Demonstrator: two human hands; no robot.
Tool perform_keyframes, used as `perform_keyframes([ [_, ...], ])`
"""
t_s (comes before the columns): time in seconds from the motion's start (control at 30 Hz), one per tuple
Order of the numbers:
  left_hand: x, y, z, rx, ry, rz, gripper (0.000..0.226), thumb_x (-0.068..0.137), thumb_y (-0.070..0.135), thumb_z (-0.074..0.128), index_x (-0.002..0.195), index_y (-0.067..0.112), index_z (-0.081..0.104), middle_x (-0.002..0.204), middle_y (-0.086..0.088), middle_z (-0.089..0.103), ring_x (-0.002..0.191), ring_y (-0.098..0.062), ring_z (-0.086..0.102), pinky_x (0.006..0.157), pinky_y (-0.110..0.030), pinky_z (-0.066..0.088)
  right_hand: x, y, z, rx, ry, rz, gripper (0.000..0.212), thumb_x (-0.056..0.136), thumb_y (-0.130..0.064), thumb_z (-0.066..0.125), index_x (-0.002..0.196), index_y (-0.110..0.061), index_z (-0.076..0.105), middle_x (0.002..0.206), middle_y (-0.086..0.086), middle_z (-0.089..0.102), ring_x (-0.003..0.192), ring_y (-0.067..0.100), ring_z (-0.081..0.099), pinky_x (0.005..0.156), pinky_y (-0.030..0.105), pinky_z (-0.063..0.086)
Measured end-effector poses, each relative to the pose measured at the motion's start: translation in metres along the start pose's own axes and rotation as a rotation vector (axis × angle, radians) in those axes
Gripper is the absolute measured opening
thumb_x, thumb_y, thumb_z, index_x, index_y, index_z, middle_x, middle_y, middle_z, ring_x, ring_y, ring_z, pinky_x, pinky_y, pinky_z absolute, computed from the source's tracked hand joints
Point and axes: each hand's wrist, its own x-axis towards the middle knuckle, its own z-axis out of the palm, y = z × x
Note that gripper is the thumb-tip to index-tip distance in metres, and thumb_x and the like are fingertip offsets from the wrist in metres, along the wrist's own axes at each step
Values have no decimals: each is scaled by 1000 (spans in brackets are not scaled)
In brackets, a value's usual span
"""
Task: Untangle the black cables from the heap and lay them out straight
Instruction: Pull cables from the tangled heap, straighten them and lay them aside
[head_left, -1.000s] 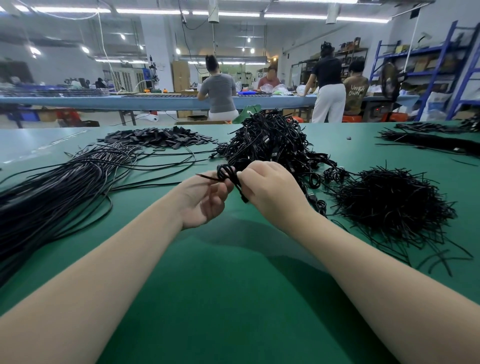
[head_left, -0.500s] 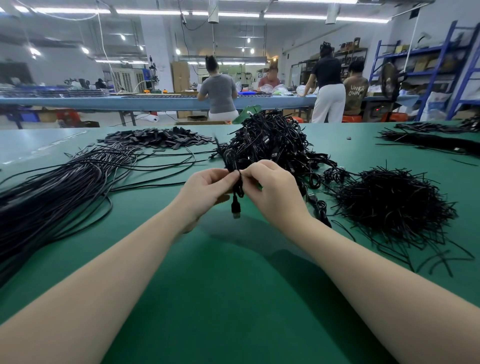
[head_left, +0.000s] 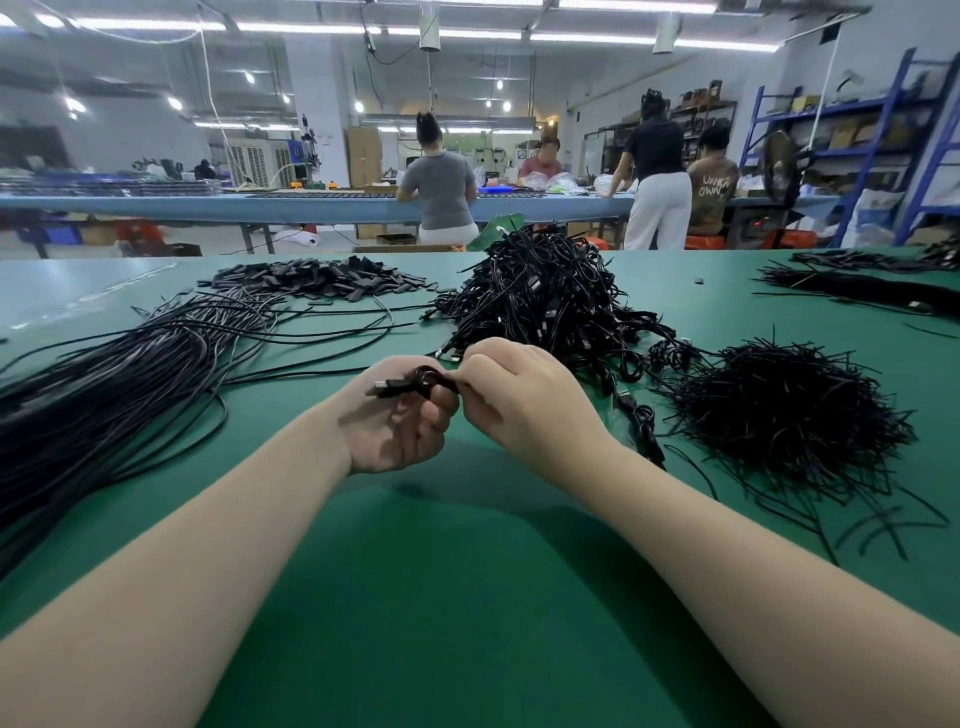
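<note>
A tall heap of tangled black cables (head_left: 540, 296) sits mid-table, just beyond my hands. My left hand (head_left: 395, 421) and my right hand (head_left: 519, 395) meet in front of it, both pinching one small coiled black cable (head_left: 415, 382); its plug end sticks out to the left over my left palm. On the left, a long bundle of straightened black cables (head_left: 119, 384) runs across the green table (head_left: 467, 597).
A pile of short black ties (head_left: 779, 415) lies right of my hands. Flat black pieces (head_left: 317, 278) are heaped at the back left, more black bundles (head_left: 857, 283) at the back right. Several people stand at a blue bench behind the table.
The plug that hung down between my hands now points left over my left palm. My left hand has turned palm up and both hands sit slightly lower.
</note>
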Motion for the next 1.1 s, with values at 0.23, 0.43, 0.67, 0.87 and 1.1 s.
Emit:
perform_keyframes([
  [0.23,-2,-5,-9,59,23,47,26,74,20,50,53,14,64,45,8,48,34,-7,43,39,-18,38,-1,-8,4,127,-96,109,19,90,-11,58,106,-2,62,94,10,68,82,33,62,67,42,48],
  [0.43,-3,-9,-1,-24,-42,144,28,72,26,49,54,14,67,48,6,49,38,-6,47,43,-17,41,-3,-10,7,222,-81,254,29,91,-10,53,120,-11,57,108,7,62,90,31,59,70,41,48],
  [0.67,22,-14,-9,240,693,613,28,97,11,31,87,20,55,41,5,51,32,-9,41,36,-14,33,6,1,-8,-28,99,-8,29,84,8,60,112,4,65,95,18,67,83,35,64,70,46,54],
  [0.87,35,-25,-22,610,744,661,28,89,4,37,86,19,61,45,5,51,36,-10,41,37,-20,33,102,47,-41,-208,228,159,32,92,-3,49,124,-3,56,100,16,64,82,26,59,72,38,51],
  [1.1,39,-27,-26,727,711,613,28,86,7,38,84,22,62,47,7,52,41,-11,41,42,-20,35,130,45,-16,-530,-414,541,48,86,-13,49,134,-18,45,122,14,53,116,33,47,98,47,36],
])
